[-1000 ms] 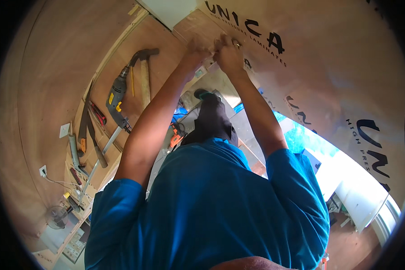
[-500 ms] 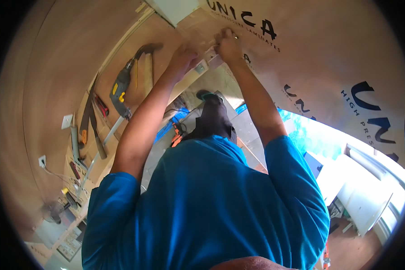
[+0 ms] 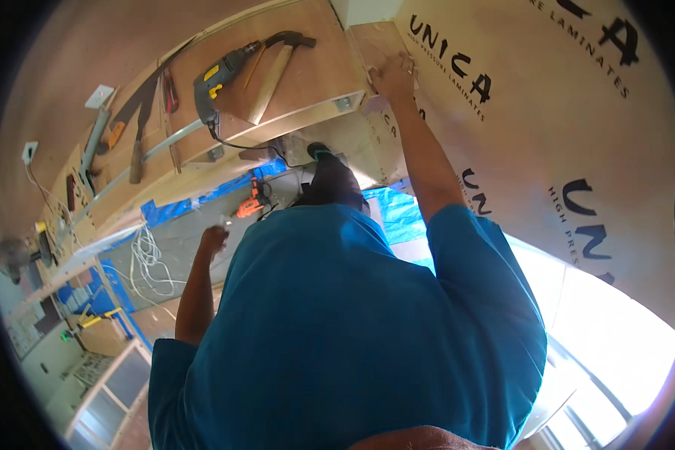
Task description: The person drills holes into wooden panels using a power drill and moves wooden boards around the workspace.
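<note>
My right hand (image 3: 394,78) is raised at the far corner, fingers apart, resting against a strip of bare wood panel (image 3: 373,45) beside the large brown printed sheet (image 3: 517,142). Nothing shows in its grasp. Down at my left side, my left hand (image 3: 216,238) hangs with its fingers curled in, apart from any surface, and I see nothing in it. On the wooden bench (image 3: 319,82) at the far left lie a hammer (image 3: 274,81) with a pale handle and a grey power drill (image 3: 219,79) with yellow parts.
More tools lie along the bench's left: a handsaw (image 3: 131,112), a long file (image 3: 144,127) and red-handled pliers (image 3: 171,94). An orange power drill (image 3: 253,201) rests below, near blue sheeting (image 3: 180,206). A coiled white cable (image 3: 148,251) lies farther left. The printed sheet fills the right side.
My left hand has left the far corner and dropped back to my left side. My right hand stays by the panel. The view has shifted, showing more of the bench and floor.
</note>
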`<action>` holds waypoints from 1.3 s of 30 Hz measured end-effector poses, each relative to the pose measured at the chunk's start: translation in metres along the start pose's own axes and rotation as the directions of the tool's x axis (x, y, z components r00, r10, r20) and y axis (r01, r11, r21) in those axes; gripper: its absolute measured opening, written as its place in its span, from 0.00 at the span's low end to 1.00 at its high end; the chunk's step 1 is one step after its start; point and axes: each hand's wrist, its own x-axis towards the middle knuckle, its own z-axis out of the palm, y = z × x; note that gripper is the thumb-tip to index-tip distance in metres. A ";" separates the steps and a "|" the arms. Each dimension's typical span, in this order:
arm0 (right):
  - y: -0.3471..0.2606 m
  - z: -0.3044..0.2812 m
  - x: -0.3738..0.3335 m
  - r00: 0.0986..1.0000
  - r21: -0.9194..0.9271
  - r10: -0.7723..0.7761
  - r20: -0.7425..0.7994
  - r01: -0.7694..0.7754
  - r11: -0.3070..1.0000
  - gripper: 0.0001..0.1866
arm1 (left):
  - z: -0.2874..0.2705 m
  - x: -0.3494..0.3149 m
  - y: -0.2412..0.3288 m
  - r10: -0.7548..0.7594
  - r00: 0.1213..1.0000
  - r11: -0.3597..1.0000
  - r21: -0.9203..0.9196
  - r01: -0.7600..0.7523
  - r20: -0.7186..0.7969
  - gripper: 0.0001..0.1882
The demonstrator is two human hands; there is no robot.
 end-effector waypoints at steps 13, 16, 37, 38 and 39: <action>-0.023 -0.005 0.003 0.996 0.241 -0.069 0.058 0.053 0.969 0.53 | 0.139 -0.093 -0.118 -0.010 0.991 0.980 -0.197 0.036 0.132 0.07; -0.024 -0.018 0.006 0.959 0.099 0.103 0.265 -0.133 0.986 0.55 | 0.111 -0.057 -0.091 0.147 0.988 0.982 -0.132 -0.139 0.053 0.09; -0.028 -0.045 0.000 0.921 -0.095 0.140 0.363 -0.113 0.989 0.48 | 0.128 -0.076 -0.091 0.391 0.913 0.914 -0.066 -0.399 -0.115 0.13; -0.027 -0.044 0.002 0.912 -0.141 0.162 0.376 -0.116 0.983 0.51 | 0.126 -0.081 -0.089 0.312 0.944 0.933 -0.154 -0.326 -0.108 0.13; -0.025 -0.043 0.002 0.903 -0.189 0.186 0.388 -0.119 0.975 0.54 | 0.124 -0.086 -0.086 0.234 0.968 0.938 -0.239 -0.249 -0.092 0.14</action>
